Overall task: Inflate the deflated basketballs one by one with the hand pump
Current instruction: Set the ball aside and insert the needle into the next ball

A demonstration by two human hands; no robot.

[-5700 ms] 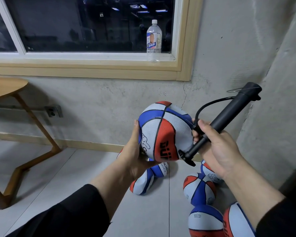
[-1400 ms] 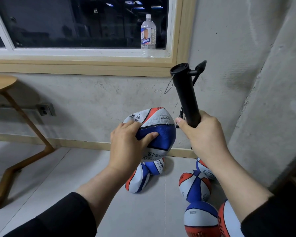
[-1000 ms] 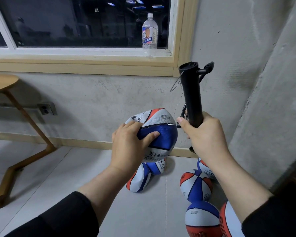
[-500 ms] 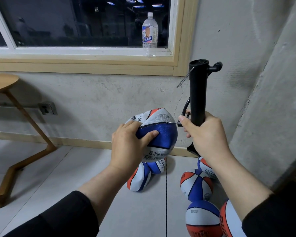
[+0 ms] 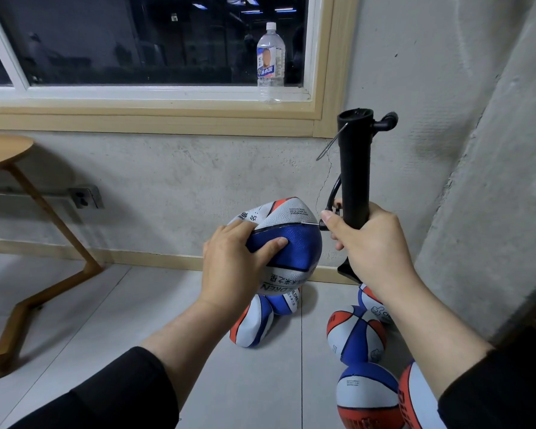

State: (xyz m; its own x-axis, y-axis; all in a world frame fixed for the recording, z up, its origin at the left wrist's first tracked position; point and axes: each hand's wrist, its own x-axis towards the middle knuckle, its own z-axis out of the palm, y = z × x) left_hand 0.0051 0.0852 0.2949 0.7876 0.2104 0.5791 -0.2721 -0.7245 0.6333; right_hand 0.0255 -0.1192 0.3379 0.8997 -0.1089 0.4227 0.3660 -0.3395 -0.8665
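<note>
My left hand [image 5: 234,263] grips a partly flat red, white and blue basketball [image 5: 291,239] from its left side and holds it in the air. My right hand [image 5: 369,246] is wrapped round the lower part of a black hand pump [image 5: 355,168], which stands nearly upright. The pump's thin hose loops down beside the barrel, and its metal needle [image 5: 310,224] touches the ball's right side at a seam. Several more basketballs lie on the floor below: a crumpled one [image 5: 254,323] and rounder ones [image 5: 356,334] at the lower right.
A concrete wall stands close behind the ball, and a concrete pillar [image 5: 492,181] rises at the right. A water bottle [image 5: 270,63] stands on the window sill. A wooden table [image 5: 19,212] with angled legs is at the left. The floor is pale tile.
The ball has been turned so its blue panel faces me, and the pump has swung from slanting to nearly upright. The needle has come to the ball's seam. In the last second little has moved.
</note>
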